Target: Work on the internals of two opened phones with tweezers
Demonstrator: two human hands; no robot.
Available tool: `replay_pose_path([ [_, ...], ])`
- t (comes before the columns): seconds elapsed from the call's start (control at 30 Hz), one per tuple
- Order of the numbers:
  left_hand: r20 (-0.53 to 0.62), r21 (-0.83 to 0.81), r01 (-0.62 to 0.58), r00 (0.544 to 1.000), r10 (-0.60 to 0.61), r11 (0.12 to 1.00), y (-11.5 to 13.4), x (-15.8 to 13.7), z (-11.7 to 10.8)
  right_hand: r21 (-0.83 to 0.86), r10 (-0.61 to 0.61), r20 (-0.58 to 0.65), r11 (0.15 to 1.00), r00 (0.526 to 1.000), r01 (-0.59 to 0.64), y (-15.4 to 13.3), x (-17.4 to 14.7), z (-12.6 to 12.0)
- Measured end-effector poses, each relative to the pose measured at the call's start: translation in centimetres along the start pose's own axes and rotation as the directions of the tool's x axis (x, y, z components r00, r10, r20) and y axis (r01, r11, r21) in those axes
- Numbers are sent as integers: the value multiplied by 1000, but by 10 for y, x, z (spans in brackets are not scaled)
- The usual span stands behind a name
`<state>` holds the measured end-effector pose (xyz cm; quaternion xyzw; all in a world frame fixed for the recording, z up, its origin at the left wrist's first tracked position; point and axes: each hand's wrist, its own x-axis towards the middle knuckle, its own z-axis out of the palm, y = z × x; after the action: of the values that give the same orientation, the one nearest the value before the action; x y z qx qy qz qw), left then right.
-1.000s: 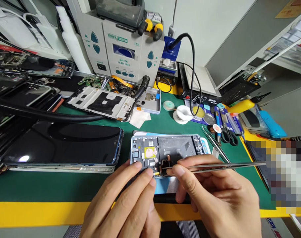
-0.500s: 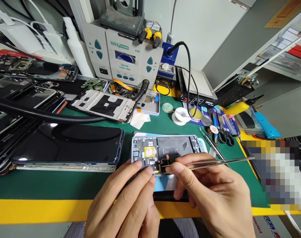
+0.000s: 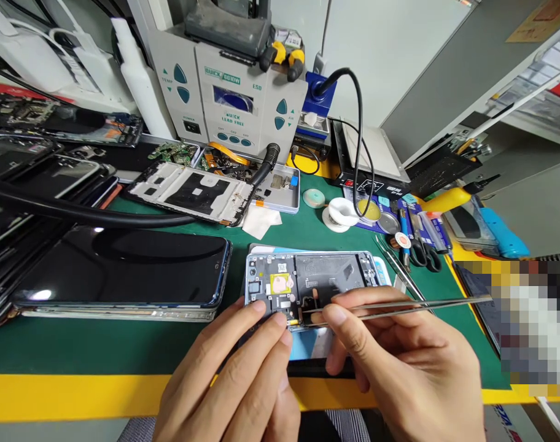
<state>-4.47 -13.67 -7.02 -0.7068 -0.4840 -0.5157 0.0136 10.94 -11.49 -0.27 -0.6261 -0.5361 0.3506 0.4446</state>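
A smartphone frame with its inner parts exposed (image 3: 335, 273) lies flat in front of me, on top of a light blue and white thing (image 3: 307, 345). My left hand (image 3: 229, 374) holds the phone by its near left corner, the fingertips pressed along that edge. In my right hand (image 3: 400, 350), thumb and forefinger pinch a pair of metal tweezers (image 3: 427, 304). Their tips point left, low over the phone's inner parts close to my left fingertips. Whether the tips grip anything is too small to tell. A pinkish patch on a yellow square (image 3: 281, 283) shows on the phone's upper left part.
To the left lies a stack of phones, a black-screened one (image 3: 123, 264) on top. A thick black hose (image 3: 77, 212) crosses behind it. At the back stand a hot-air station (image 3: 234, 73) and a white bottle (image 3: 144, 80). Solder spool (image 3: 342, 213), scissors (image 3: 425, 252) and other tools lie right.
The view has shifted slightly. Both hands keep nearly the same pose at the phone, with the tweezers still pinched in the right hand.
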Motion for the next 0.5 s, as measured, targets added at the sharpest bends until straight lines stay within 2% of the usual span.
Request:
replay_pose_path([
  [0.2,-23,-6,1,1000,-1,1000,0,0,1,-27,6,10,1000,1000,-6,2,-1,1],
  [0.3,-10,-12,-44,999,44,999,-1,0,0,4,1,19,1000,1000,-1,5,1,1],
  [0.5,-6,-13,-51,999,51,999,-3,0,-1,51,39,13,998,999,-39,2,0,-1],
])
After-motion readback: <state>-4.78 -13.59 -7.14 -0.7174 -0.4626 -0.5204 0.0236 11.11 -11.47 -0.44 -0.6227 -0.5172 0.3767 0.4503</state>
